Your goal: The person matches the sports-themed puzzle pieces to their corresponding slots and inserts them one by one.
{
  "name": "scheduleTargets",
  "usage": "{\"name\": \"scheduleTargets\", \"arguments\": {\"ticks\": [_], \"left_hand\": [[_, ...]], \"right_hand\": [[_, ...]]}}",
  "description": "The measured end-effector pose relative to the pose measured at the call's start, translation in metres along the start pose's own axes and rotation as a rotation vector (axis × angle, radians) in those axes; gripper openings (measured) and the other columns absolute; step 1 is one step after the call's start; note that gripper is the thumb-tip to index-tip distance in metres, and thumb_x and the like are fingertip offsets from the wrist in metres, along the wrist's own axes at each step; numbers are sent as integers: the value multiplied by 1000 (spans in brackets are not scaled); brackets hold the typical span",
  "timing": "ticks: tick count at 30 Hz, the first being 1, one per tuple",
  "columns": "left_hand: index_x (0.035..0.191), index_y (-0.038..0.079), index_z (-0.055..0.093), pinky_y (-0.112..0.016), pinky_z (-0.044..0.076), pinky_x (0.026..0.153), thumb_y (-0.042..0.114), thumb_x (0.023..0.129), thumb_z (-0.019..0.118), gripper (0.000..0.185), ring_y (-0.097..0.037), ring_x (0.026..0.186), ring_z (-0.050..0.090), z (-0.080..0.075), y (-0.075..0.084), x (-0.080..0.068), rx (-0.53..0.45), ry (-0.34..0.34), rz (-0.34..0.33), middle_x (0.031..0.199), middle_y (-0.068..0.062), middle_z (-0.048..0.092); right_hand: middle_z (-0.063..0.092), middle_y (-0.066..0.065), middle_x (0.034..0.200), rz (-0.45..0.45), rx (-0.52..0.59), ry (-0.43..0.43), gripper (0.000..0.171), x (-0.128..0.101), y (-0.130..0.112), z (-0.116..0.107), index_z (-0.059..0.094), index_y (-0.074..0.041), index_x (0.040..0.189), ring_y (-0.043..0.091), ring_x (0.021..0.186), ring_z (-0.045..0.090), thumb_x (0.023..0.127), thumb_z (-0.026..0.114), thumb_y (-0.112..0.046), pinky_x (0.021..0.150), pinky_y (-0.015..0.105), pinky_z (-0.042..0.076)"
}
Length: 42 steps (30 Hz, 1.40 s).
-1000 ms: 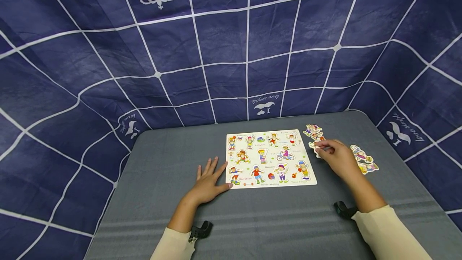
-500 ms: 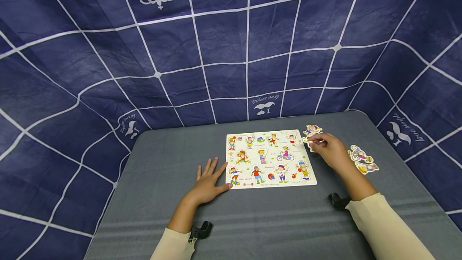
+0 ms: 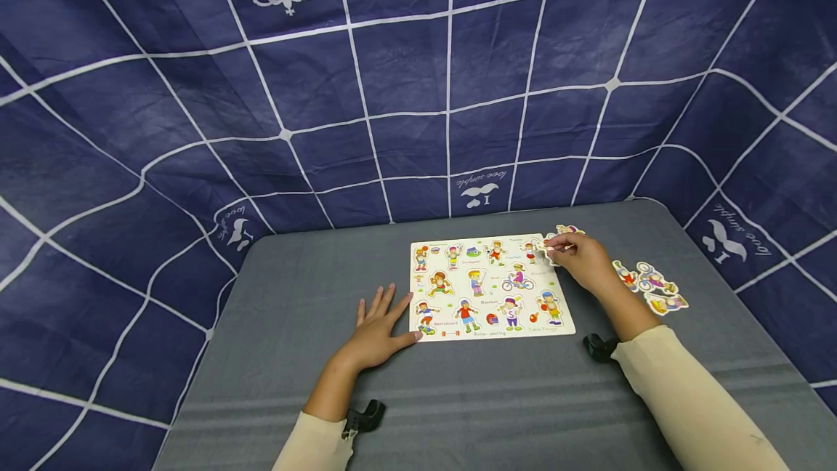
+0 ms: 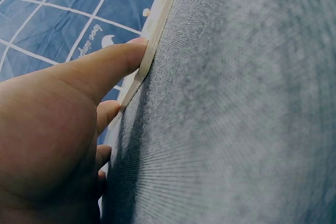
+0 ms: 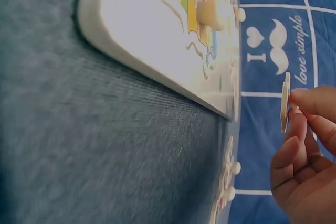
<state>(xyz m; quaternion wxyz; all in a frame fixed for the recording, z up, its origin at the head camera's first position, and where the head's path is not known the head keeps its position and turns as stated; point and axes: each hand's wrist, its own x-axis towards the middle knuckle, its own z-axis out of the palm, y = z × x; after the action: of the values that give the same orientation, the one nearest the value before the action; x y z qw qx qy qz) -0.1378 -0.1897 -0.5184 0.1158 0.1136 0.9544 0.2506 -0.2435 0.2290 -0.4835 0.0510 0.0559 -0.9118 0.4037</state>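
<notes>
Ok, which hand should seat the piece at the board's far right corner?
Right, I'd say. The right hand already pinches a puzzle piece over that corner of the puzzle board; the left hand lies flat, bracing its left edge.

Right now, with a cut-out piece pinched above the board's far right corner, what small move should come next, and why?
Probably lower the piece flat onto the puzzle board at that corner. The right hand pinches it on edge, clear of the board in the right wrist view, while the left hand rests flat against the board's near left edge, steadying it.
</notes>
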Motion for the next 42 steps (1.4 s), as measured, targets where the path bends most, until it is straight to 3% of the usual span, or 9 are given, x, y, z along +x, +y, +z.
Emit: {"name": "scheduleTargets", "arguments": {"ticks": [8, 17, 26, 42], "left_hand": [[161, 32, 28, -64, -9, 123, 62, 93, 61, 81, -32, 160, -3, 1, -1, 0, 0, 4, 0, 172, -9, 7], [161, 32, 28, -64, -9, 123, 62, 93, 61, 82, -32, 160, -3, 1, 0, 1, -2, 8, -1, 172, -8, 7], [161, 31, 27, -63, -9, 124, 60, 93, 63, 82, -32, 160, -3, 0, -1, 1, -8, -3, 1, 172, -8, 7], [161, 29, 31, -65, -7, 123, 60, 93, 64, 82, -34, 160, -1, 0, 0, 0, -11, 14, 6, 172, -10, 9]], "right_hand": [[70, 12, 96, 21, -18, -53, 19, 14, 0, 6, 74, -4, 110, 14, 77, 56, 93, 70, -13, 66, 22, 45], [69, 10, 92, 36, 3, -126, 18, 26, 0, 17, 74, -1, 108, 9, 74, 55, 94, 70, -12, 65, 21, 45], [70, 8, 91, 51, -68, -197, 16, 36, 2, 23, 73, -4, 106, 13, 79, 59, 94, 69, -14, 71, 26, 46], [67, 5, 88, 60, -126, -242, 10, 46, 1, 31, 72, -7, 101, 16, 78, 58, 93, 68, -13, 71, 28, 43]]}}
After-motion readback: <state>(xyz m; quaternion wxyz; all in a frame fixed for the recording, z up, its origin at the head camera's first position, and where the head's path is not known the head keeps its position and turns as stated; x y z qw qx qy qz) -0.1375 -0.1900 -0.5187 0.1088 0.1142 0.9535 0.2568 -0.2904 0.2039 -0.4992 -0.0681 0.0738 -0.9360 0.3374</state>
